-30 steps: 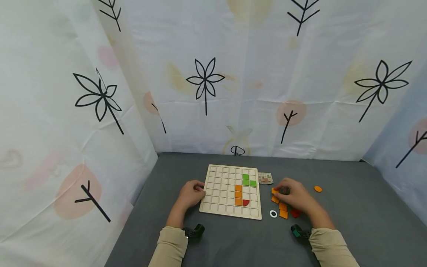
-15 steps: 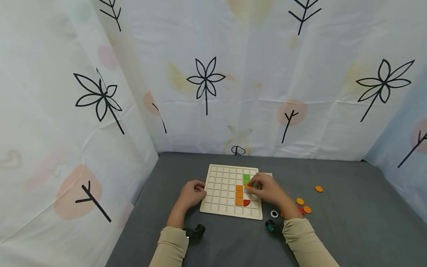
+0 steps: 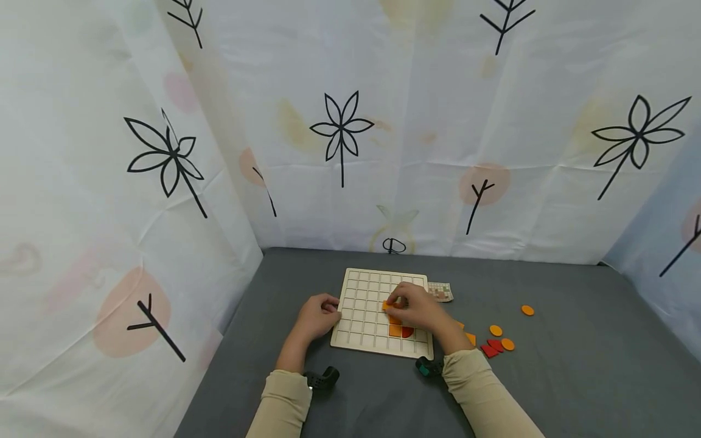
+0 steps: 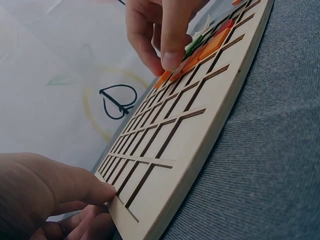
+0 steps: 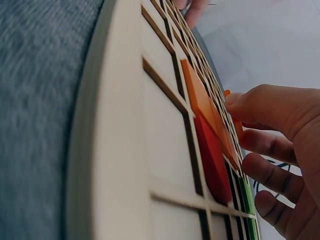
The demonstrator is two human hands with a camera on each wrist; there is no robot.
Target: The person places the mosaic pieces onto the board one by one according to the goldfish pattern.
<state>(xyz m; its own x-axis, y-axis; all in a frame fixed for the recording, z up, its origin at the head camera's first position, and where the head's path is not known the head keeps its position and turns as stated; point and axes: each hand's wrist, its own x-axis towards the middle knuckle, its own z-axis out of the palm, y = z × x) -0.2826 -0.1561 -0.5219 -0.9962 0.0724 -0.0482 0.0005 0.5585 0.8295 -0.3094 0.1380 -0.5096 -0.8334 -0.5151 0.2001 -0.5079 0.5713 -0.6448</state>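
A pale wooden grid board [image 3: 361, 319] lies on the grey table. My left hand [image 3: 328, 311] grips its left edge, thumb on top [image 4: 85, 187]. My right hand [image 3: 392, 304] hovers low over the board's middle and pinches a small orange square tile [image 3: 387, 305] by its fingertips [image 4: 170, 59]. The tile [image 4: 162, 79] sits at the grid's surface. Orange squares [image 3: 395, 330] and a red quarter-round [image 3: 406, 333] lie in cells just below it. The right wrist view shows these orange [image 5: 200, 100] and red [image 5: 212, 160] pieces close up. My right hand hides the green tiles.
Loose pieces lie right of the board: orange discs [image 3: 495, 330], [image 3: 527, 310], red shapes [image 3: 491, 348] and orange squares [image 3: 470, 338]. A small pattern card [image 3: 441, 292] sits by the board's far right corner. Printed cloth walls [image 3: 350, 134] close in the back and sides.
My right hand left the loose pieces with an orange tile, crossed onto the board and has moved further left over it. My left hand stayed on the board's edge.
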